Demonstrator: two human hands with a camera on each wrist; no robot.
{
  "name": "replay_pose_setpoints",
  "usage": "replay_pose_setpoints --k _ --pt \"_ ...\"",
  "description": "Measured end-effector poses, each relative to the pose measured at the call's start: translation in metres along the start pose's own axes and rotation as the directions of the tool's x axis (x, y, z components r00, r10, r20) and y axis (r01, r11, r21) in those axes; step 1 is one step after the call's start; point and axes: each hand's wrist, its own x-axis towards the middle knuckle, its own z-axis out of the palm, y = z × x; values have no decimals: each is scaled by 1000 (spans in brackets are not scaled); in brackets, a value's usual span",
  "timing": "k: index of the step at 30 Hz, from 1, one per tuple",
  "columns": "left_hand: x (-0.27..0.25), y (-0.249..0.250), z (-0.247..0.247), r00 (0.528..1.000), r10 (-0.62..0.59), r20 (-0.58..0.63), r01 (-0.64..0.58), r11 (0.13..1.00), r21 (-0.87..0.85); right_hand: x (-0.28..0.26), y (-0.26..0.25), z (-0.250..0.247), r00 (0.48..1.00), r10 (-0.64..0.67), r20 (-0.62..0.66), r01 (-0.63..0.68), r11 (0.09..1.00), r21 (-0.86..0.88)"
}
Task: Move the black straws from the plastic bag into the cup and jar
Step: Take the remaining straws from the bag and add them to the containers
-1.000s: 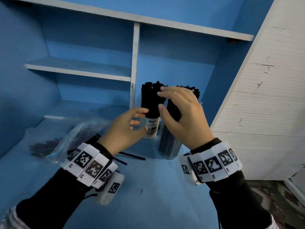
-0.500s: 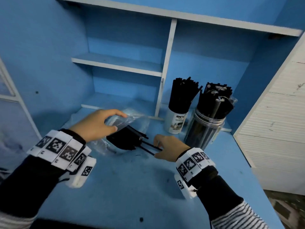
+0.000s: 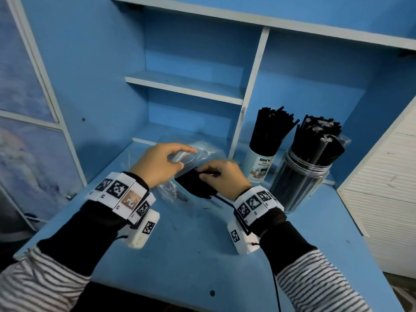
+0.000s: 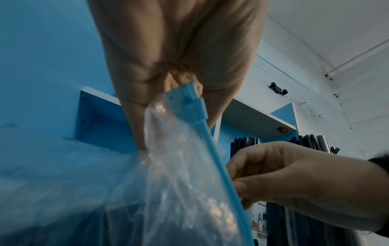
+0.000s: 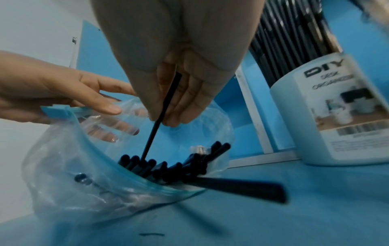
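Note:
A clear plastic bag (image 3: 203, 152) with a blue zip edge (image 4: 186, 94) lies on the blue desk (image 3: 202, 251), and black straws (image 3: 193, 186) show in its mouth. My left hand (image 3: 185, 157) pinches the bag's rim and holds it up. My right hand (image 3: 207, 173) is at the bag's mouth and pinches one thin black straw (image 5: 160, 119) that rises out of the bundle (image 5: 168, 168). To the right stand a pale cup (image 3: 261, 163) labelled DIY and a clear jar (image 3: 297, 185), both packed with upright black straws.
One long straw (image 5: 242, 188) sticks out of the bag along the desk toward my right wrist. A white upright divider (image 3: 249, 97) and shelves stand behind the bag. A white panelled cabinet (image 3: 387, 176) borders the desk on the right.
Both hands have come down from the cup's straws to the bag. The left hand now grips the bag's rim and the right hand has pinched a straw at its mouth.

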Motion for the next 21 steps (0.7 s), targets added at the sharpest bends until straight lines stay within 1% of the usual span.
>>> replay_pose_setpoints --k 3,5,7,10,13,16,21 --pt "-1 2 0 1000 -3 -15 3 1000 -13 11 -3 10 986 52 156 -35 994 -107" --pt "-1 2 0 1000 -10 -16 10 1000 -19 15 -1 17 971 96 218 -67 988 -137" --pt "-2 4 -1 1000 -11 -3 11 1000 -29 19 3 22 960 133 245 -83 976 -202" --pt "-3 5 0 1000 -8 -2 8 999 -37 24 6 30 959 132 250 -48 947 -318" --pt "-3 7 0 1000 -9 -18 8 999 -46 24 6 34 958 76 278 7 958 -288" --pt "-3 8 0 1000 -8 -25 7 999 -45 24 8 32 968 33 249 37 961 -273" --pt "-5 7 0 1000 -13 -28 12 999 -44 24 10 31 993 -60 97 79 975 -205"
